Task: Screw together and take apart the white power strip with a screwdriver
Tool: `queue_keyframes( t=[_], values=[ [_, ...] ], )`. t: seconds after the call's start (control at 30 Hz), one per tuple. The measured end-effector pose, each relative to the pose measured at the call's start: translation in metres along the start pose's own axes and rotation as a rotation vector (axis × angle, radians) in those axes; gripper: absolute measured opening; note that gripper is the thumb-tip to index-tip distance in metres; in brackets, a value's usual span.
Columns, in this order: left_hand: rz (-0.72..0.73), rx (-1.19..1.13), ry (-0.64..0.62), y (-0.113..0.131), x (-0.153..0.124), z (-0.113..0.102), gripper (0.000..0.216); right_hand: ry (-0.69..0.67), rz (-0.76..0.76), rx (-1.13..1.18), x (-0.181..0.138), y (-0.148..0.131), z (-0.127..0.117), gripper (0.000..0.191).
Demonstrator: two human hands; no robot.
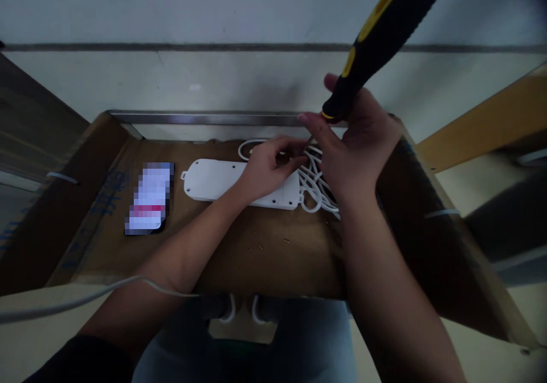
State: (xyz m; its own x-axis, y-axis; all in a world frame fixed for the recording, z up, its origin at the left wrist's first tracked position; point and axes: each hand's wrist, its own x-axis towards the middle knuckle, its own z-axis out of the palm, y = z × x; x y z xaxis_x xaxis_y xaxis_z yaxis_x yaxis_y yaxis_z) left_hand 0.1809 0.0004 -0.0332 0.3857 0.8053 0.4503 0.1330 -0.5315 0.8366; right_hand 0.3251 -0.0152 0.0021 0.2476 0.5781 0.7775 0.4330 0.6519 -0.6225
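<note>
A screwdriver (376,35) with a black and yellow handle is in my right hand (359,138), its handle leaning up and to the right. The thin shaft points down toward the fingertips of my left hand (273,163). Those fingertips are pinched together around the tip, and whatever they hold is hidden. Beneath my left hand lies a white power strip (213,180), its screw-holed face upward. A bundled white cord (314,183) lies at its right end. Several small screws (287,240) are scattered on the cardboard in front of the strip.
A lit phone (149,198) lies on the cardboard tray (222,274) at the left. The tray has raised left and right sides and backs onto a pale wall (213,81) with a metal strip. A white cable (85,300) crosses at the lower left.
</note>
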Motion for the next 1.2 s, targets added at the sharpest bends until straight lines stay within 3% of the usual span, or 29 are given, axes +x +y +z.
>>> queue_keyframes(
  t=[0.17, 0.37, 0.53, 0.73, 1.03, 1.2],
  values=[
    [-0.079, -0.046, 0.012, 0.0, -0.001, 0.001, 0.016, 0.072, 0.037, 0.15, 0.001, -0.002, 0.003, 0.042],
    [-0.125, -0.062, 0.077, -0.005, 0.003, 0.001, 0.037, 0.025, -0.042, 0.063, 0.002, -0.013, 0.001, 0.037],
    [-0.121, -0.076, 0.113, -0.009, 0.006, 0.001, 0.044, -0.001, -0.072, 0.035, 0.0, -0.017, 0.002, 0.022],
    [-0.086, -0.086, 0.137, -0.008, 0.006, 0.004, 0.046, -0.086, -0.054, 0.006, -0.003, -0.017, 0.0, 0.045],
    [-0.078, -0.074, 0.1, -0.004, 0.004, 0.006, 0.038, 0.088, -0.095, 0.059, -0.002, -0.022, 0.008, 0.026],
    [-0.051, -0.018, 0.064, -0.005, 0.003, 0.005, 0.022, 0.073, -0.069, 0.011, -0.001, -0.014, 0.005, 0.023]
  ],
)
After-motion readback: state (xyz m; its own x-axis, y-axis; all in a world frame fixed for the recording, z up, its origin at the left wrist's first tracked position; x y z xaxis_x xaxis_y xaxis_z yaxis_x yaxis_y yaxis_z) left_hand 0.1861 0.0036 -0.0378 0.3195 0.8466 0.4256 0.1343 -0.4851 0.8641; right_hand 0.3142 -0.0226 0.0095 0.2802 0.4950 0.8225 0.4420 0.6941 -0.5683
